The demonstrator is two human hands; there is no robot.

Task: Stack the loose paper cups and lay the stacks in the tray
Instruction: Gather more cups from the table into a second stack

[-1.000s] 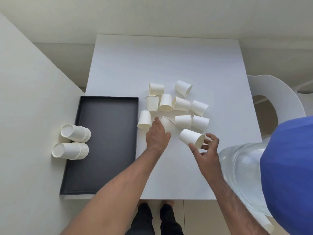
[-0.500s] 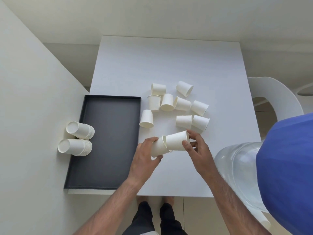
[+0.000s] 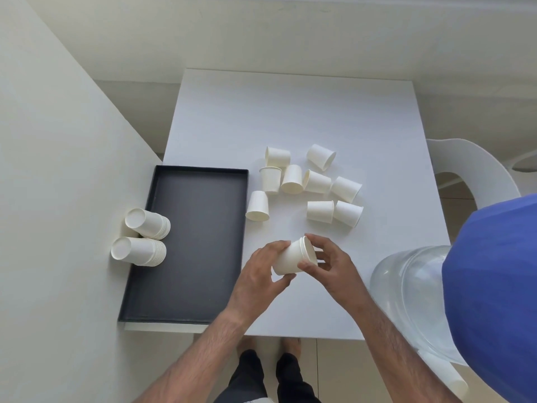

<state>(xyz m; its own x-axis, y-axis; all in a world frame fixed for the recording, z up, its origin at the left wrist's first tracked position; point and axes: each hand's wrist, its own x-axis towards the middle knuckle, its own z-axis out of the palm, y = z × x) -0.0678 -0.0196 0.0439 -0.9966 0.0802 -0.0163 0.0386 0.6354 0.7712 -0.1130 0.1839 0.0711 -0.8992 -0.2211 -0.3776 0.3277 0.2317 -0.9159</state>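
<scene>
Two hands are nesting white paper cups above the near edge of the white square table (image 3: 290, 112).

The left hand (image 3: 258, 274) is curling its fingers round the base end of the small nested stack of white paper cups (image 3: 293, 257), while the right hand (image 3: 331, 266) is pinching the rim end, thumb below and fingertips above. The stack is lying tilted, clear of the tabletop. These cups are likely light, thin-walled and easily crushed, so holding near the stiffer rolled rim or the base looks safest. At twelve o'clock nine loose white paper cups (image 3: 319, 210) are lying scattered. At nine o'clock the black rectangular tray (image 3: 197, 228) is holding two finished cup stacks (image 3: 145, 237) overhanging its far-left rim. At three o'clock a clear plastic water jug (image 3: 406, 286) is crowding the right elbow.
</scene>
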